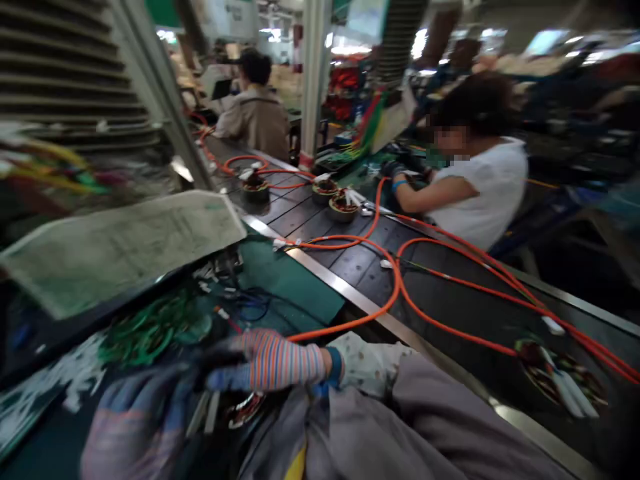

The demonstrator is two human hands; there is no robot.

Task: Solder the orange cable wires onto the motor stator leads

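My left hand (135, 427), in a striped glove with blue-grey fingers, is low at the left, its fingers bent and smeared by motion. My right hand (275, 360), in an orange, white and blue striped glove, reaches left towards it. Its dark fingers close together near the left fingertips; whatever they hold is hidden. Just below them are pale strips (205, 413) and a round part with copper-coloured windings (245, 410), partly covered by my clothing. An orange cable (345, 328) runs in behind my right wrist.
Green rings (155, 327) and white pieces (65, 373) lie left on the green bench mat (285, 273). A metal rail (330, 283) borders the dark conveyor (360, 260), which carries orange cable loops and several wound parts (343, 207). A co-worker (475, 167) sits across it.
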